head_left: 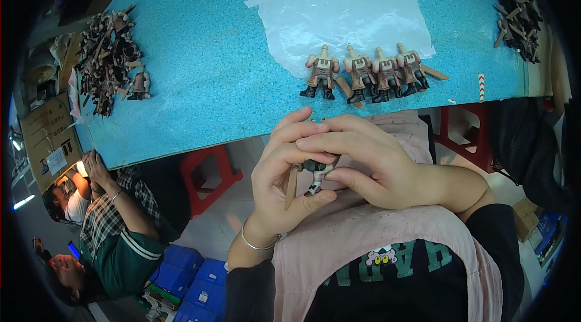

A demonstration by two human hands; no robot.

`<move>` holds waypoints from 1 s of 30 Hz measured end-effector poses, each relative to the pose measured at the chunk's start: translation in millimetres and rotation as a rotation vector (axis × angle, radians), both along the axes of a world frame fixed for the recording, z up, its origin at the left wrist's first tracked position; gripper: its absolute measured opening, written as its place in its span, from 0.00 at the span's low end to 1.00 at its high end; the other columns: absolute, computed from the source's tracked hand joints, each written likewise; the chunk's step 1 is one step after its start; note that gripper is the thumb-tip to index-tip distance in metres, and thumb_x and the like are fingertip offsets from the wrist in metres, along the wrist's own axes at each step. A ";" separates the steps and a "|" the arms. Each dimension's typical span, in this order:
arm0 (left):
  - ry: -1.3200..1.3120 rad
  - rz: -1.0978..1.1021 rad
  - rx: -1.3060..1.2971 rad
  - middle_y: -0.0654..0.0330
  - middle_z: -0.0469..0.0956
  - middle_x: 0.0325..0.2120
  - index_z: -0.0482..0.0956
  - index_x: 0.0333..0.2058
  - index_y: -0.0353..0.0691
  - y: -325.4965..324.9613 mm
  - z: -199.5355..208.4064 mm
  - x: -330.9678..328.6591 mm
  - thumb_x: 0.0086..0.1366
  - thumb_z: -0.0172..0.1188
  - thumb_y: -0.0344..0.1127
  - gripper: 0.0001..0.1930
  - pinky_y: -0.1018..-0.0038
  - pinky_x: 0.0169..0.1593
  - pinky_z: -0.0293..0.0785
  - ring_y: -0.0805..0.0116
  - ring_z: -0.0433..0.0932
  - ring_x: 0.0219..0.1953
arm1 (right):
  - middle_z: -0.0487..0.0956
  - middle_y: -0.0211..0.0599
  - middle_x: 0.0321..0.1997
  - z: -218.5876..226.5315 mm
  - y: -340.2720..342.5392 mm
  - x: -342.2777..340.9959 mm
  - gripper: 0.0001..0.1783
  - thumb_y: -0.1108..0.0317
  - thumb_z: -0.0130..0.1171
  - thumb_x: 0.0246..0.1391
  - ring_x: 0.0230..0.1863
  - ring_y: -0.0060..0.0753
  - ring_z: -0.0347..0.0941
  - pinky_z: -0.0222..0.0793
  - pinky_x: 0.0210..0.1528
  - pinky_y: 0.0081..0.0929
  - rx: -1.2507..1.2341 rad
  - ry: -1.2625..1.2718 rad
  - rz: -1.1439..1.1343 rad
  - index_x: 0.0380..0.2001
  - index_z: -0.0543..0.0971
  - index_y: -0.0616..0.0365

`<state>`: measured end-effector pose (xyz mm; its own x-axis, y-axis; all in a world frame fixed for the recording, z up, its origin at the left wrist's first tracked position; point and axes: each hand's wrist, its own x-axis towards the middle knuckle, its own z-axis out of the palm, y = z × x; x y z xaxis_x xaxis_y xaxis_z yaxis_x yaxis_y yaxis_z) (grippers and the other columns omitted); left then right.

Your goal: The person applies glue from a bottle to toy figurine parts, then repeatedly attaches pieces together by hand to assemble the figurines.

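In front of my chest, just off the table's near edge, both my hands close round a small toy figure (315, 168). My left hand (272, 171) wraps its fingers over it, with the thumb below. From the other side my right hand (375, 168) pinches it, its fingers overlapping the left ones. Dark and pale parts of the figure show between the hands, and a flat brown blade-like piece (291, 188) sticks out beside it. Fingers hide the rest. Beyond my hands, several headless-looking figures (358, 73) in brown aprons and black boots lie in a row, brown flat pieces among them.
A white plastic sheet (345, 16) lies on the blue speckled table (200, 50). Piles of similar figures sit at the left (109, 56) and far right (517, 16). Two people sit at the lower left, near a red stool (209, 180) and blue bins (203, 289).
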<state>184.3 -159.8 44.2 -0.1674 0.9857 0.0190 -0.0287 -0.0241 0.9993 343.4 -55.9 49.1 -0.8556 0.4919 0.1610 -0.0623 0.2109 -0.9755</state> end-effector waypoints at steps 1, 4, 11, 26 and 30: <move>-0.002 0.002 0.006 0.49 0.71 0.50 0.79 0.36 0.38 1.7 -0.3 -1.0 0.49 0.73 0.41 0.19 0.55 0.61 0.56 0.49 0.60 0.61 | 0.71 0.48 0.51 0.2 0.4 -0.2 0.26 0.76 0.58 0.47 0.51 0.47 0.69 0.66 0.52 0.35 -0.003 -0.007 -0.008 0.54 0.72 0.59; -0.068 0.022 -0.074 0.50 0.72 0.49 0.79 0.36 0.38 0.6 7.8 -0.9 0.49 0.72 0.40 0.18 0.55 0.61 0.57 0.49 0.60 0.61 | 0.71 0.48 0.52 1.5 -3.0 -0.5 0.25 0.75 0.58 0.49 0.52 0.47 0.69 0.65 0.53 0.35 -0.007 -0.025 -0.025 0.54 0.72 0.59; -0.071 0.077 0.003 0.52 0.72 0.50 0.80 0.35 0.37 6.3 -2.6 -20.5 0.47 0.72 0.40 0.19 0.55 0.62 0.54 0.49 0.60 0.62 | 0.72 0.46 0.47 23.0 44.2 -9.9 0.23 0.80 0.58 0.47 0.53 0.45 0.68 0.65 0.55 0.34 0.170 -0.016 -0.168 0.49 0.74 0.60; -0.128 0.184 -0.010 0.52 0.69 0.50 0.79 0.37 0.36 -2.9 -3.2 -43.9 0.49 0.71 0.39 0.19 0.56 0.61 0.57 0.51 0.61 0.61 | 0.72 0.42 0.40 -1.6 254.2 -127.5 0.13 0.78 0.57 0.42 0.47 0.44 0.68 0.64 0.48 0.41 1.284 -0.586 -0.669 0.35 0.77 0.57; -0.161 0.179 -0.017 0.51 0.68 0.51 0.78 0.38 0.36 -7.7 -3.3 -47.4 0.49 0.71 0.36 0.18 0.60 0.61 0.59 0.54 0.62 0.61 | 0.72 0.42 0.39 -7.1 247.5 -122.3 0.13 0.79 0.56 0.42 0.46 0.44 0.68 0.64 0.47 0.40 1.235 -0.527 -0.632 0.34 0.77 0.56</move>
